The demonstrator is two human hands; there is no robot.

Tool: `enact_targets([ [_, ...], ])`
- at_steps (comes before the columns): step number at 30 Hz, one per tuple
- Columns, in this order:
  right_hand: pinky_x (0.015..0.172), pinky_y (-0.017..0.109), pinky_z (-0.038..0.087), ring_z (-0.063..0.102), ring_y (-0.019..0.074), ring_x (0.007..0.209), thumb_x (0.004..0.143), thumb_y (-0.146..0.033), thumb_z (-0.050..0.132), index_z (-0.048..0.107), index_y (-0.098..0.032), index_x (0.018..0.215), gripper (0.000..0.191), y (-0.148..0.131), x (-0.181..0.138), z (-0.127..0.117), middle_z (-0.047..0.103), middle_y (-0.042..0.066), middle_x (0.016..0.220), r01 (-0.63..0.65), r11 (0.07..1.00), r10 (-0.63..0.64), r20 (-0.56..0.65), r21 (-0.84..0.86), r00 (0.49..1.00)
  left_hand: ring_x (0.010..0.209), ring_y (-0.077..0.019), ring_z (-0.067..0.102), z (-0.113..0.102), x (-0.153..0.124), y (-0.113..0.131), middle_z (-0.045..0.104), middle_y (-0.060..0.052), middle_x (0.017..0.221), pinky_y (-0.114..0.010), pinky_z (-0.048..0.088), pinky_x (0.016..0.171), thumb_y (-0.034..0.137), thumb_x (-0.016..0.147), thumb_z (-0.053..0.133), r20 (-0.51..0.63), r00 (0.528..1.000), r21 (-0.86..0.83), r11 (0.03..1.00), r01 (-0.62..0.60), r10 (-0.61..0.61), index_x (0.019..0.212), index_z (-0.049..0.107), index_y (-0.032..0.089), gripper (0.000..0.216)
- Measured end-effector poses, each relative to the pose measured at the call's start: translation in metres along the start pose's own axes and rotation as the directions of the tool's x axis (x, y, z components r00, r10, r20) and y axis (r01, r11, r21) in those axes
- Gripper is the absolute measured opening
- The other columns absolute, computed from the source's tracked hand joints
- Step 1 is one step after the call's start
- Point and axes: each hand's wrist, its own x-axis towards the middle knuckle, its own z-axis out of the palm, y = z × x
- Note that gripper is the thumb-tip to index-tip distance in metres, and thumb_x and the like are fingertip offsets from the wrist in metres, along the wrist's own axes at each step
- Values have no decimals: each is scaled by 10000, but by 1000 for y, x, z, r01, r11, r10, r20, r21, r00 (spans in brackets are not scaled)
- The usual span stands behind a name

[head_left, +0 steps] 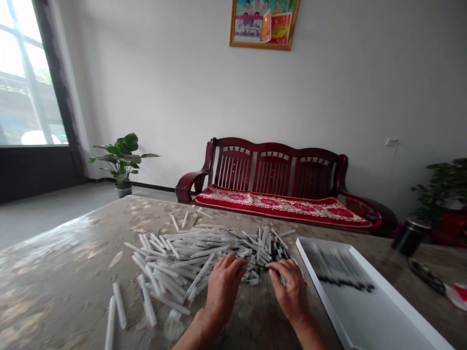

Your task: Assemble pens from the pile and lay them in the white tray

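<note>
Pens of slim white plastic lie in a loose heap (189, 257) across the middle of the mottled brown marble-look table (65, 282), with a few strays near its front edge. The left hand (222, 287) rests palm down on the near side of the heap, fingers bent onto the pens; whether it grips one cannot be told. The right hand (290, 291), just beside it, seems to pinch a slim dark piece (274, 267) between thumb and fingertips, though blur hides what it is. To the right, a shallow white rectangular tray (372, 321) holds one neat row of dark-tipped pens (339, 272) at its far end. Judging by this, only a small share is laid in the tray, and most remains in the heap.
</note>
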Motion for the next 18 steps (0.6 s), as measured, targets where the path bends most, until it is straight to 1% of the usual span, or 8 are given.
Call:
enact_targets([
  [3,748,317,414,579,197,798,899,-206,536,685,-235,901,152,1,-1,1,667,15,796,12,1000,-12,-4,-9,1000,839,-212,648,-1,1,-1,721,-21,879,-297,485,740,218,868,634,-13,1000,20,1000,-22,22,968,726,262,143],
  [8,744,317,410,570,194,791,900,-189,524,679,-232,918,161,4,-1,-1,663,13,793,30,999,-30,-37,-12,999,820,-212,649,-3,2,0,719,-18,866,-305,479,726,214,857,652,-16,1000,69,997,-25,26,969,732,270,148],
  [14,735,324,395,558,194,794,891,-171,520,671,-233,895,163,-1,-1,-3,659,11,792,79,996,-78,10,-43,997,812,-215,650,-4,2,0,726,-21,861,-312,471,722,216,852,662,4,998,100,993,-62,62,977,741,282,162],
  [18,736,336,396,555,198,796,887,-163,514,669,-230,908,170,-4,0,-4,651,19,788,118,989,-115,33,-94,993,797,-212,654,-5,3,0,726,-16,855,-316,466,725,227,834,691,53,992,110,986,-121,116,983,743,291,170],
])
